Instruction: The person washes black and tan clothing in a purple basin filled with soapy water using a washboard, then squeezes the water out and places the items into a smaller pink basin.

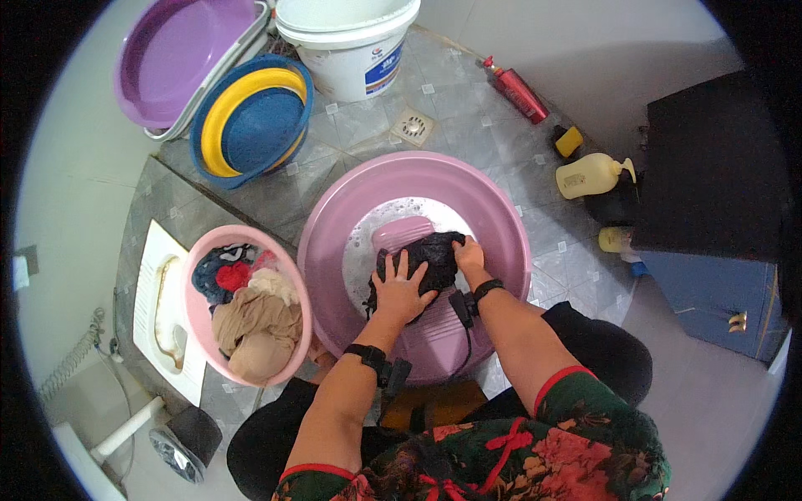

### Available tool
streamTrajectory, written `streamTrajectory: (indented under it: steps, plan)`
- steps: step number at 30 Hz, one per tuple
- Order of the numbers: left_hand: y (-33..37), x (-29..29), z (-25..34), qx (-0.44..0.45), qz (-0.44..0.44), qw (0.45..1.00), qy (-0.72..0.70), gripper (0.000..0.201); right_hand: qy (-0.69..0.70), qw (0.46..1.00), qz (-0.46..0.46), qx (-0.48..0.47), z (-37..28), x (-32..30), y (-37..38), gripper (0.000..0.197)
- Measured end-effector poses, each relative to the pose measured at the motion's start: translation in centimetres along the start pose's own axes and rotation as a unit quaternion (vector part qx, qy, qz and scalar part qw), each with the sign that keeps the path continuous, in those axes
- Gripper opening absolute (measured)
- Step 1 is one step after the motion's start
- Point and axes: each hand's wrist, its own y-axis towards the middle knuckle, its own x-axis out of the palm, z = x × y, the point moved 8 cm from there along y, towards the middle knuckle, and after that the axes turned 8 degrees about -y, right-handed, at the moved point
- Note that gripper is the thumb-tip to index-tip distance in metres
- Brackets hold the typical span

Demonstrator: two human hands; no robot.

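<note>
A wet black garment (433,257) lies bunched on a pink washboard (434,338) inside a large pink basin (330,213) of soapy water. With fingers spread, my left hand (401,288) presses flat on the left part of the cloth. At its upper right edge, my right hand (470,255) has its fingers closed on the fabric. The washboard's rounded top shows above the garment, and its ridged lower part leans at the basin's near side. How the garment is shaped cannot be made out.
At the left, a smaller pink tub (306,305) holds several clothes beside a squat toilet (149,301). Behind stand a blue-yellow folding basin (251,125), a purple basin (180,50) and a white bucket (342,63). Right are a red extinguisher (520,96), a pump bottle (585,176) and a blue cabinet (710,292).
</note>
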Motion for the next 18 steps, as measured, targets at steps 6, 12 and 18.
streamTrajectory:
  steps: [6, 12, 18]
  plan:
    - [3.3, 1.8, -1.5, -0.032, -0.008, 0.999, 0.012, 0.07, -0.106, 0.98, 0.07, -0.155, -4.7, 0.5, 0.7, 0.023]
    - [5.7, 1.6, -1.1, -0.069, -0.014, 0.997, -0.019, 0.071, -0.162, 0.95, 0.099, -0.249, -7.0, 0.3, 4.0, 0.029]
    - [5.8, 1.2, -1.1, -0.089, 0.023, 0.996, -0.016, 0.071, -0.031, 0.974, 0.085, -0.207, -6.3, -1.6, 4.5, 0.032]
